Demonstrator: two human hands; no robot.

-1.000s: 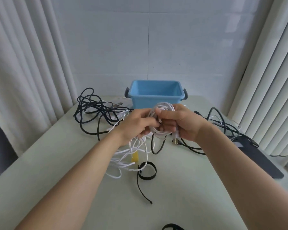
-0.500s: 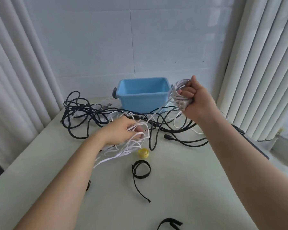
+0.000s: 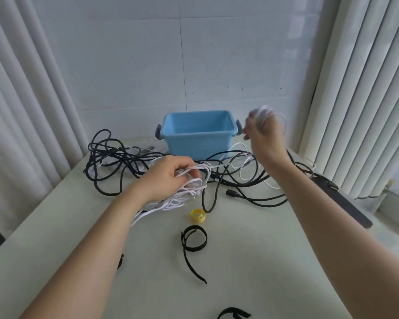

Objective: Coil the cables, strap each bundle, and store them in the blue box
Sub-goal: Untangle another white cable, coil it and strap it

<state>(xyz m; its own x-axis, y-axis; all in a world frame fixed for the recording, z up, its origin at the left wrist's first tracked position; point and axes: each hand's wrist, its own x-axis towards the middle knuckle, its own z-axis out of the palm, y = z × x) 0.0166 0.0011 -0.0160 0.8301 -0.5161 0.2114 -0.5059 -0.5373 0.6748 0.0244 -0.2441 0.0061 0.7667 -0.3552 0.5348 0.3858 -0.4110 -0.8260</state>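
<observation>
My right hand is raised to the right of the blue box and grips a blurred coil of white cable. My left hand holds the loose strands of the same white cable low over the table. Black cables lie tangled at the left of the box and in front of it. A black strap lies looped on the table near me, with a small yellow strap roll just beyond it.
The pale table runs to a white tiled wall. Curtains hang on both sides. Another black strap lies at the near edge, and a dark flat object sits at the right edge.
My hands have come apart: the right one rose with the white coil to the right of the box, while the left stayed low holding the loose strands.
</observation>
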